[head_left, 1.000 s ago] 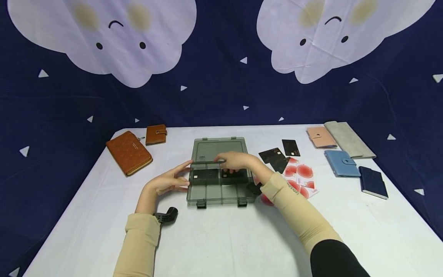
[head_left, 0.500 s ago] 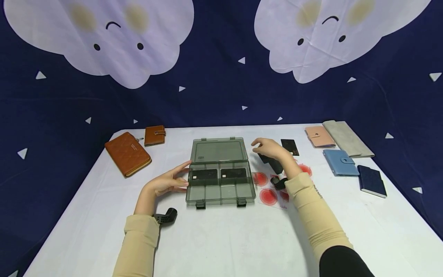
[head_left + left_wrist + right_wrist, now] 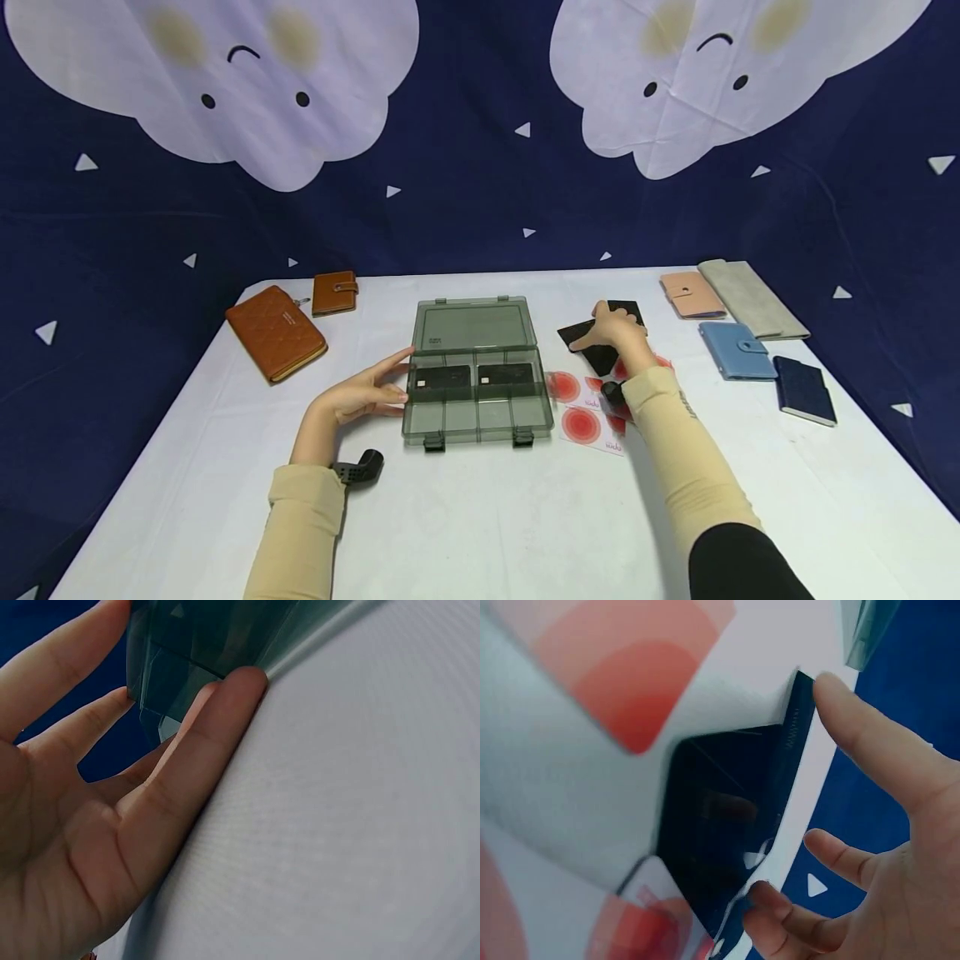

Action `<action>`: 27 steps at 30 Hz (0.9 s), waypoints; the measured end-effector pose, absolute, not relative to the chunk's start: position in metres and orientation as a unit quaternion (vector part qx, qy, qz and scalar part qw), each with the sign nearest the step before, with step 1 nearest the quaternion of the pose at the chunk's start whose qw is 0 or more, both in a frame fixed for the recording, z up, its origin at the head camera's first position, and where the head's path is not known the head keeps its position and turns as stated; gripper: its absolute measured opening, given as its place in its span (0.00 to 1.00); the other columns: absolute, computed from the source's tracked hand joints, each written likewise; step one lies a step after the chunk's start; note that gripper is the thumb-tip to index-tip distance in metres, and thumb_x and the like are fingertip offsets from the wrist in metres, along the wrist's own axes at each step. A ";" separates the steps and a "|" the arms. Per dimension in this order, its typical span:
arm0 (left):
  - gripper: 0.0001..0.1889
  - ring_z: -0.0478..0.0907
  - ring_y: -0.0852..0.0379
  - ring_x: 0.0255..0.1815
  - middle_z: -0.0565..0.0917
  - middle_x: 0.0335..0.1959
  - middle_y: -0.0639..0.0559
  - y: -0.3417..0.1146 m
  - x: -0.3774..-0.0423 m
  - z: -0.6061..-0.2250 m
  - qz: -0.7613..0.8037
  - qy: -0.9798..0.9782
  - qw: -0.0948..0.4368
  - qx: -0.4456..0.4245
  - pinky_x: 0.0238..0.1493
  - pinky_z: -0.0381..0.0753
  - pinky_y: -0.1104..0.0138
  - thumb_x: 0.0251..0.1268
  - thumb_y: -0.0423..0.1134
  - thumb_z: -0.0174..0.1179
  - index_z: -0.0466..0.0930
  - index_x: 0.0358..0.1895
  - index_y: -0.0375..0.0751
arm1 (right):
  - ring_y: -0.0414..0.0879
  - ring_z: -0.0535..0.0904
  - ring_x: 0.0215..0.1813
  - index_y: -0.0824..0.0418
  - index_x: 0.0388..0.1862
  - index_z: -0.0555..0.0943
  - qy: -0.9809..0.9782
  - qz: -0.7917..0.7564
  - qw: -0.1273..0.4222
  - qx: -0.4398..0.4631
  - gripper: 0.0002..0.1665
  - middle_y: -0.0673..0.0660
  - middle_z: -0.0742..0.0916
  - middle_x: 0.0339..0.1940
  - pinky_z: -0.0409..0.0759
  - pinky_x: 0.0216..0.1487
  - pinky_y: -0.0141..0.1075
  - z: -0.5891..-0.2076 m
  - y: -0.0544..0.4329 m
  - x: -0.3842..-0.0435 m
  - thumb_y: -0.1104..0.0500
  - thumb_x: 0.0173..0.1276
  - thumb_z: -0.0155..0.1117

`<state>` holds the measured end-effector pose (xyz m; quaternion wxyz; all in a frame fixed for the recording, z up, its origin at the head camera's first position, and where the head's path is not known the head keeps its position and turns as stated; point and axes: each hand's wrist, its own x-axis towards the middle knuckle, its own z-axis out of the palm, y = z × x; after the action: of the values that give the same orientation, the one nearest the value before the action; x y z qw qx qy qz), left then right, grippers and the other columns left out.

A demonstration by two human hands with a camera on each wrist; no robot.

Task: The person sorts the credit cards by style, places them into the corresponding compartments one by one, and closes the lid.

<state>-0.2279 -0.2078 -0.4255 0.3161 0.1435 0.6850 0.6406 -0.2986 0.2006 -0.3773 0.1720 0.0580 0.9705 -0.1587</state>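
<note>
A grey-green clear plastic box (image 3: 480, 435) with dividers lies with its lid folded back. A black card (image 3: 442, 377) sits in its left side, and another black card (image 3: 506, 375) in its right. My left hand (image 3: 357, 395) rests straight, spread fingers against the box's left wall; the left wrist view shows the fingertips (image 3: 246, 679) at that wall. Over several loose black cards (image 3: 602, 362) right of the box is my right hand (image 3: 618, 332). Its thumb and fingers are spread in the right wrist view, thumb tip (image 3: 827, 686) right at a black card's (image 3: 686, 776) edge.
White cards with red circles (image 3: 581, 425) overlap each other right of the box. A brown zip wallet (image 3: 277, 332) and a small brown wallet (image 3: 334, 293) lie at back left. At right are pink (image 3: 693, 295), grey (image 3: 753, 300), blue (image 3: 737, 352) and navy (image 3: 805, 390) wallets or booklets.
My right hand has left the box's right compartment, where a black card now lies uncovered, and moved right and down onto the loose black cards. My left hand has stayed at the box.
</note>
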 end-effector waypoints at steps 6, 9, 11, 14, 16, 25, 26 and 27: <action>0.46 0.76 0.60 0.38 0.35 0.73 0.36 -0.207 -0.228 -0.426 0.643 0.683 0.316 0.140 0.55 0.73 0.52 0.60 0.27 0.57 0.36 0.75 0.52 | 0.73 0.52 0.66 0.68 0.71 0.45 0.965 -0.157 0.195 0.074 0.65 0.81 0.56 0.65 0.57 0.60 0.65 -0.382 0.202 -0.304 0.38 0.48 0.70; 0.47 0.76 0.60 0.38 0.36 0.73 0.36 -0.207 -0.227 -0.425 0.642 0.684 0.316 0.139 0.55 0.73 0.52 0.60 0.27 0.57 0.36 0.75 0.51 | 0.73 0.50 0.67 0.71 0.72 0.37 0.961 -0.163 0.209 0.080 0.72 0.81 0.52 0.67 0.58 0.62 0.63 -0.386 0.205 -0.307 0.36 0.47 0.70; 0.47 0.76 0.60 0.37 0.36 0.73 0.36 -0.207 -0.227 -0.425 0.643 0.684 0.315 0.138 0.55 0.73 0.52 0.60 0.27 0.58 0.36 0.75 0.51 | 0.73 0.49 0.67 0.73 0.71 0.35 0.959 -0.166 0.213 0.087 0.74 0.81 0.51 0.67 0.58 0.62 0.62 -0.387 0.206 -0.310 0.36 0.47 0.70; 0.47 0.76 0.60 0.37 0.36 0.73 0.36 -0.207 -0.227 -0.425 0.645 0.683 0.315 0.136 0.55 0.74 0.52 0.60 0.27 0.57 0.36 0.75 0.51 | 0.72 0.49 0.67 0.75 0.70 0.36 0.959 -0.171 0.205 0.094 0.75 0.80 0.50 0.67 0.58 0.63 0.61 -0.389 0.207 -0.312 0.37 0.45 0.71; 0.47 0.76 0.60 0.37 0.36 0.73 0.36 -0.207 -0.227 -0.425 0.646 0.682 0.315 0.136 0.55 0.74 0.53 0.60 0.27 0.57 0.36 0.75 0.51 | 0.71 0.50 0.66 0.75 0.70 0.40 0.962 -0.171 0.193 0.092 0.72 0.80 0.51 0.67 0.60 0.62 0.61 -0.390 0.206 -0.313 0.38 0.45 0.72; 0.47 0.76 0.60 0.37 0.36 0.73 0.35 -0.207 -0.227 -0.424 0.644 0.683 0.315 0.137 0.55 0.73 0.52 0.60 0.27 0.58 0.36 0.75 0.52 | 0.72 0.52 0.64 0.69 0.64 0.52 0.955 -0.258 0.132 0.057 0.55 0.76 0.60 0.63 0.55 0.59 0.67 -0.394 0.204 -0.312 0.53 0.46 0.75; 0.47 0.76 0.60 0.37 0.36 0.73 0.35 -0.207 -0.227 -0.424 0.645 0.683 0.315 0.137 0.55 0.73 0.51 0.60 0.27 0.58 0.36 0.75 0.52 | 0.71 0.55 0.63 0.69 0.63 0.53 0.951 -0.280 0.123 0.048 0.53 0.76 0.63 0.62 0.56 0.60 0.65 -0.395 0.203 -0.312 0.56 0.45 0.75; 0.47 0.76 0.60 0.37 0.36 0.73 0.35 -0.207 -0.227 -0.424 0.645 0.683 0.315 0.138 0.55 0.73 0.51 0.60 0.27 0.58 0.36 0.75 0.52 | 0.71 0.58 0.62 0.69 0.62 0.53 0.946 -0.301 0.113 0.039 0.52 0.76 0.65 0.60 0.58 0.61 0.63 -0.395 0.202 -0.312 0.60 0.45 0.75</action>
<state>-0.2268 -0.2068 -0.4241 0.3148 0.1381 0.6826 0.6449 -0.3124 0.2021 -0.3951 0.1134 0.0395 0.9459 -0.3015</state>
